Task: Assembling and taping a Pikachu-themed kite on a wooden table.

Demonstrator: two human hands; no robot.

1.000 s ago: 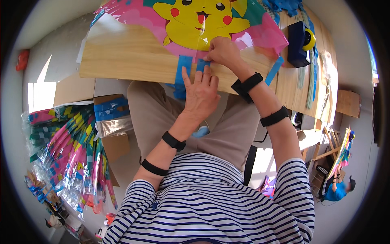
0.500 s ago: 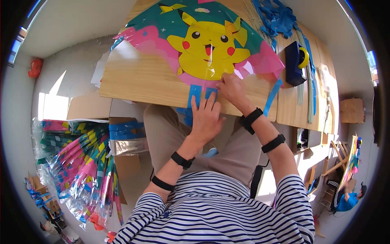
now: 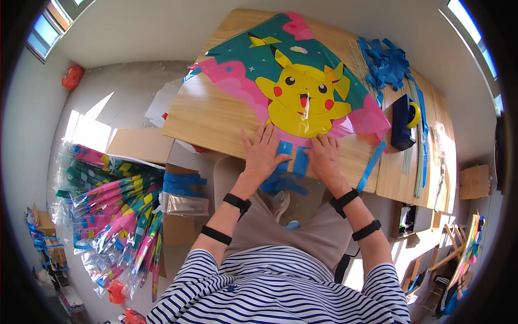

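A kite [image 3: 305,117] of thin film lies flat on the wooden table, teal and pink with a large yellow cartoon figure. Two blue ribbon tails [image 3: 284,149] run from its near tip over the table's edge. My left hand [image 3: 263,155] rests with fingers stretched and thumb apart on the kite's lower edge, just left of the tails. Fingertips of my right hand [image 3: 325,161] press on the opposite side of the tip, fingers extended downward onto the film. Neither hand appears to hold anything.
To the right stand a dark blue tape dispenser [image 3: 402,124], thin sticks [image 3: 420,175] and a heap of blue ribbon [image 3: 389,63]. One blue strip [image 3: 372,166] hangs at the table's front edge. Left of my legs, a cardboard box [image 3: 141,144] stands beside many bagged, folded kites [image 3: 116,208].
My left hand has moved from the blue tails to the left part of the kite's edge. My right hand has unbent its fingers and lies right of the tails. The head view has shifted.
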